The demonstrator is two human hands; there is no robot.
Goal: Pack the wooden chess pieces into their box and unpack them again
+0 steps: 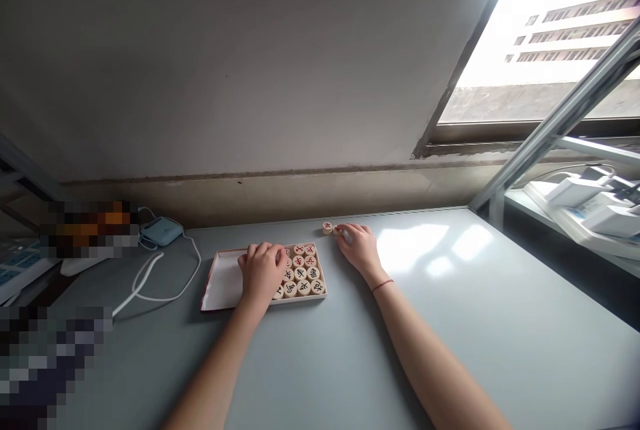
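At the far left of the pale grey-blue tabletop point(425, 323), a light blue, flat rectangular device point(163, 231) sits near the back, with a thin white cable point(199, 258) looping loosely beside it. Next comes a shallow rectangular box with a white interior and dark red edge point(220, 280), lying open and flat; its left part is bare. The left hand point(263, 270) arches over its middle, fingers bent and close together, the wrist probably raised to clear the near wall. Round, pale wooden pieces with red or black characters point(300, 274) fill the box's right part in close rows, character side up, presumably steadied by one another and by the low walls. Past the box, towards the back edge, a loose pale disc with a red character point(327, 228) lies beside a second pale disc point(336, 231). The right hand point(359, 250) reaches to that second disc, fingers curled down, seemingly so that the tips meet its rim.

Blurred blocks mask objects at the far left. The left fingertips are hidden, so I cannot tell whether they grip a piece. The right fingers partly cover the second disc; whether they pinch or merely touch it is unclear.
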